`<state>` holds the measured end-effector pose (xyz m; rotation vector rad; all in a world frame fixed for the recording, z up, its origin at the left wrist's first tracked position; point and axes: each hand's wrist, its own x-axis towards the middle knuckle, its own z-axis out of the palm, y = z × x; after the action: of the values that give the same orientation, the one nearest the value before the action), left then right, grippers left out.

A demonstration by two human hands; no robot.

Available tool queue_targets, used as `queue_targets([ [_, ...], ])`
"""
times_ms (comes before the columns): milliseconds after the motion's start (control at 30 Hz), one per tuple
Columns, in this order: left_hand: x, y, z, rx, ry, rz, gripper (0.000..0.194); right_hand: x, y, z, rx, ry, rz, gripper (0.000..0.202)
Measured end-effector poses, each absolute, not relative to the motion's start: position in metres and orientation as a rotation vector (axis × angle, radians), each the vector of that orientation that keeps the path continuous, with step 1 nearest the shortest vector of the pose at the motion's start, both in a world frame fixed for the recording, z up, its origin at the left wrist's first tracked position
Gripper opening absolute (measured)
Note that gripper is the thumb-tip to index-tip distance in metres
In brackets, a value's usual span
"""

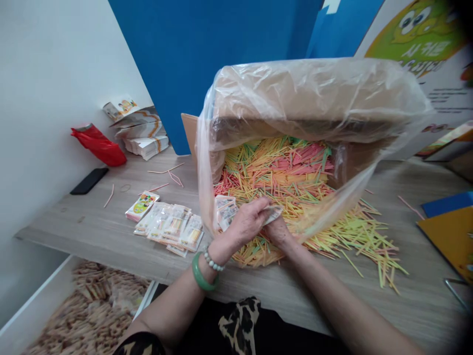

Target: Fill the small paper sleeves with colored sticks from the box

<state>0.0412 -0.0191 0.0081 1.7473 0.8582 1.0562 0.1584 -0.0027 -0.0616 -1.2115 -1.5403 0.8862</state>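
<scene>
While the left hand (249,217) pinches a printed sachet (274,214) in nearly closed fingers at the mouth of the plastic-lined cardboard box (295,93), the right hand's (276,230) finger opening cannot be told; thin coloured sticks (273,182) lie inside the box, flat packets (176,224) left of it.

Glossy Plastic, Matt Card and Wood Grain

The clear, wrinkled bag liner (314,88) is thin, shiny plastic over the brown, matt cardboard box (189,133). The flat, printed, transparent packets (175,224) look like glossy film. The crumpled red bag (99,145) is shiny plastic. The grey wood-grain bench (92,222) is smooth, low-sheen. The thin pastel sticks (273,182) seem matt; their material is hard to tell.
</scene>
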Motion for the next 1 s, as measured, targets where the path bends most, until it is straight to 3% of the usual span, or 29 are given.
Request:
queue_targets([
  [200, 0.026, -0.017, 0.013, 1.277, 0.891, 1.17, 0.01, 0.16, -0.011, -0.049, -1.17, -1.422, 0.89, 0.015],
  [333, 0.01, -0.014, 0.013, 0.961, 0.889, 1.21, 0.032, 0.164, -0.016, -0.038, -1.204, -1.409, 0.932, 0.012],
  [567, 0.004, -0.025, -0.002, 0.795, 0.846, 1.045, 0.042, 0.166, -0.016, -0.035, -1.239, -1.518, 0.918, 0.017],
  [767, 0.001, -0.03, -0.008, 0.784, 0.878, 1.028, 0.04, 0.164, -0.019, -0.038, -1.29, -1.684, 0.875, 0.016],
  [1000, -0.003, -0.037, -0.004, 0.841, 0.94, 1.015, 0.034, 0.174, -0.019, -0.014, -1.212, -1.387, 0.864, 0.014],
])
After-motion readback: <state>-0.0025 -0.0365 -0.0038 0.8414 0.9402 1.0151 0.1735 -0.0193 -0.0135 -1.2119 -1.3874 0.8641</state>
